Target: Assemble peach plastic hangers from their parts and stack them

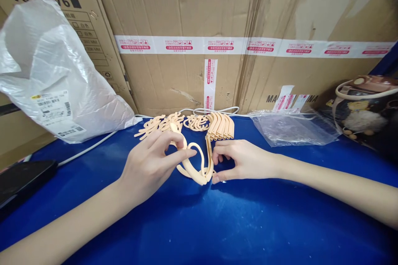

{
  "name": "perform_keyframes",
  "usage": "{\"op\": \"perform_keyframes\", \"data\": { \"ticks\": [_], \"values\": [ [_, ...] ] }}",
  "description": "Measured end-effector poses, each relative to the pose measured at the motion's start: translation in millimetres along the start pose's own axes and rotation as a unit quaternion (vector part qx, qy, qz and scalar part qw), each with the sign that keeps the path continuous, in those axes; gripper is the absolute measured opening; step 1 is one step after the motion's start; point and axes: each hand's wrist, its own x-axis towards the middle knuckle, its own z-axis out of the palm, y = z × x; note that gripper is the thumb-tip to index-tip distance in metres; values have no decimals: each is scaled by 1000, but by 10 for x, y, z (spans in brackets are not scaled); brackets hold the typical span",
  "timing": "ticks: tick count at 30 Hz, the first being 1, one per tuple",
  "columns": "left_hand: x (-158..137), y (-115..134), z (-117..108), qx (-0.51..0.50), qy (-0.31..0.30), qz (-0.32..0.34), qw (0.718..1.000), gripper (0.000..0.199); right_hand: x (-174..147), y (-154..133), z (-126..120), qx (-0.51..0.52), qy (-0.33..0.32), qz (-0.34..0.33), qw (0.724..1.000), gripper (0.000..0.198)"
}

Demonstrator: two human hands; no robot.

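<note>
In front of me, a beige plastic folding clothes hanger (193, 171) stands in a V shape, its two arms meeting low at a joint near the blue surface. A curved hook-like piece (201, 155) loops between the arms. My left hand (152, 161) pinches the left arm between thumb and fingers. At the right arm, my right hand (233, 159) has curled fingers and a thumb against its lower end. Just behind lie a neat row of matching hanger arms (222, 126), a heap of curved beige pieces (155, 124) and more small hooks (196, 122).
A white plastic bag (52, 74) with a label stands at the left, above a dark flat device (25, 184). Large cardboard boxes (180, 8) wall off the back. A clear plastic bag (289, 128) and a dark decorated bag (363, 112) lie right. A white cable (90, 147) crosses the blue surface (217, 227).
</note>
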Motion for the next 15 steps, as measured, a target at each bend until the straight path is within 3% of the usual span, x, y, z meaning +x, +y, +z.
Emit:
{"op": "perform_keyframes", "data": {
  "ticks": [2,7,10,15],
  "values": [
    [-21,-8,4,-36,-17,-4,999,29,-4,-18,-38,2,-20,-1,1000,39],
    [-45,-29,57,-87,-104,-37,990,25,-18,-26,-193,-16,-89,-25,996,9],
    [-28,-35,101,-126,-156,-57,978,26,-39,-16,-305,-40,-130,-41,990,13],
    [10,-48,126,-155,-214,-35,964,22,-68,16,-396,-88,-153,-49,983,18]
  ]
}}
